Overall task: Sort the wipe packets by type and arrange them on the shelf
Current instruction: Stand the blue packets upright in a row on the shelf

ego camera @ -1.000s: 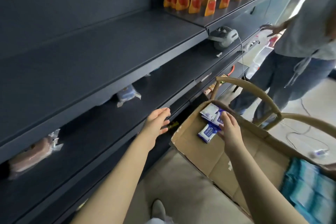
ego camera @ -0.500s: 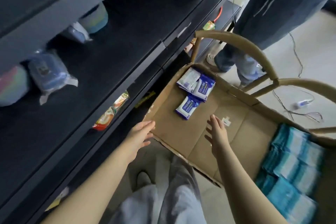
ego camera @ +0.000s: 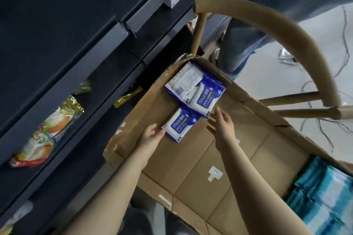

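Both hands are hanging open over the box [ego camera: 191,168] rn, fingers loosely spread, holding nothing. L hand [ego camera: 150,136] is sitting at 9 o'clock of the near packet [ego camera: 180,124], fingertips right at its edge, can't tell if it's actually touching. R hand [ego camera: 222,126] is hovering at its 3 o'clock, just beside the corner of the 2nd packet [ego camera: 207,99]. A 3rd packet [ego camera: 184,82], lying pale side up, is tucked partly under that one in the box's 12 o'clock corner. Teal stack [ego camera: 324,196] is sitting well apart at 4 o'clock of the view. Shelf [ego camera: 76,74] is running along 9 o'clock w/ snack bags [ego camera: 45,135] on a lower level.

What could go wrong imo: the packets are looking slick and soft and they're overlapping. A two-handed scoop is prob squirting one out or dragging a neighbor along half-gripped, and it's dropping back in the box or onto the floor. The pale-side-up one isn't showing its label either, so it's risking getting sorted w/ the wrong type. Chair [ego camera: 277,28] back is arcing over the box at 1 o'clock, w/ a person [ego camera: 240,47] standing just past it, so a fast lift is risking a bump.

Vs half a sec ago: hands were back by the box's near edge, L one outside it. Now both are reaching in and flanking the near packet. Packets aren't looking moved. Cam is tipping lower and closer too.
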